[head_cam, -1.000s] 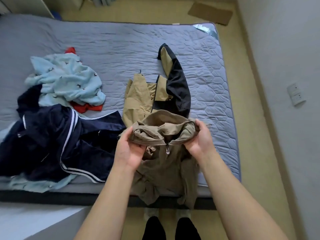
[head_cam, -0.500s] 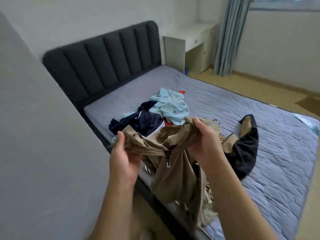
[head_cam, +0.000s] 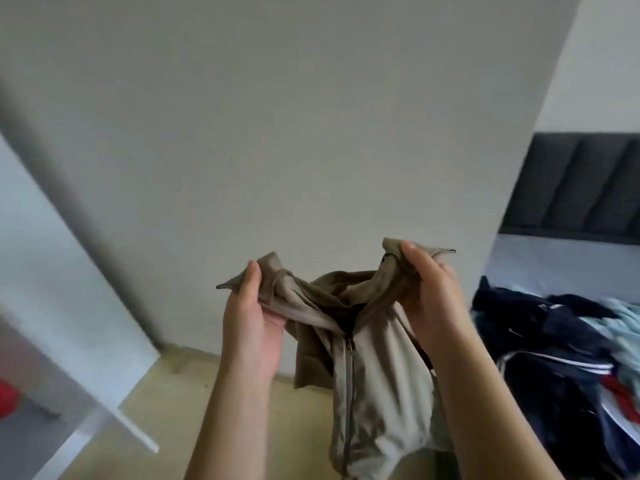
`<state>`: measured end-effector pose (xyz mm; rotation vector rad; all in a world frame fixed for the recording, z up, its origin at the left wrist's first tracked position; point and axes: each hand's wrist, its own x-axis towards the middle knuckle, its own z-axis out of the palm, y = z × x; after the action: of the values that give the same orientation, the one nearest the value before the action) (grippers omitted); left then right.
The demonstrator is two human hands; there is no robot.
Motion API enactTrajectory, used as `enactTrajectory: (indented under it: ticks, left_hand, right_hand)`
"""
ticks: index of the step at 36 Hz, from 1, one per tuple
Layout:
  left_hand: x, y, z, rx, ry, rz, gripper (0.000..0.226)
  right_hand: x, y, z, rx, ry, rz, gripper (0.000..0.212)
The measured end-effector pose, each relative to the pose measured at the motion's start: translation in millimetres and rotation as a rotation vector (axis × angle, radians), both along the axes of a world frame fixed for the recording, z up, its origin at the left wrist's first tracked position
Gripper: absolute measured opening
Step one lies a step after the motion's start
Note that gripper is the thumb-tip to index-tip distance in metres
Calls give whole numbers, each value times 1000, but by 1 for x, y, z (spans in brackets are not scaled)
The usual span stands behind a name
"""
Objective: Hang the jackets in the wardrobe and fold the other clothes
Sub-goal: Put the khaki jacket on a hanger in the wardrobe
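Tan zip-front fabric jacket [head_cam: 377,386]: held up by collar, zip closed below collar, body hanging crumpled, just beside grey-sheeted bed [head_cam: 554,265]. Navy white-striped jacket [head_cam: 554,358], pale-blue garment [head_cam: 627,320] & red cloth [head_cam: 620,393]: heaped on bed, blurred.

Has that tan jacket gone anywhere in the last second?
Yes. The jacket lay over the bed edge; now the left hand and right hand hold its collar, and it hangs clear of the bed, before the pale panel.

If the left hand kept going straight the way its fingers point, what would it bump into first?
Probably the plain pale grey upright surface ahead. The left hand, gripping the tan zip-up jacket, has nothing else before it, though depth is unclear.
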<state>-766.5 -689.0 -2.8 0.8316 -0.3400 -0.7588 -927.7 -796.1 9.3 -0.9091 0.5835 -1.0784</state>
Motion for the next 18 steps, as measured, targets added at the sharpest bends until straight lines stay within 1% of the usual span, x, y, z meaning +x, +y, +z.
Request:
enactTrajectory:
  ticks: [3,5,8,10,12,13,15,18]
  left_hand:
    - [42,73,2,-14,-25,124,35]
    - [66,123,2,1,-19,211,27]
    - [104,195,0,66,27,376,29]
    - [128,242,-1,72,88,495,25]
    - [149,289,-1,67,110,585,24]
    - [158,314,-2,60,116,626,25]
    - [177,361,-2,53,135,706,28]
    - [209,419,-7,45,165,767,28]
  right_hand:
    - [59,49,3,-22,14,162,16]
    - [97,87,3,-23,29,247,20]
    - [150,148,0,-11,52,337,33]
    - [184,190,-3,9,58,375,29]
    - [218,230,-3,20,66,410,17]
    - [235,250,-3,13,76,436,16]
    - [268,289,-1,-20,98,506,20]
    - [313,345,-1,-79,135,640,25]
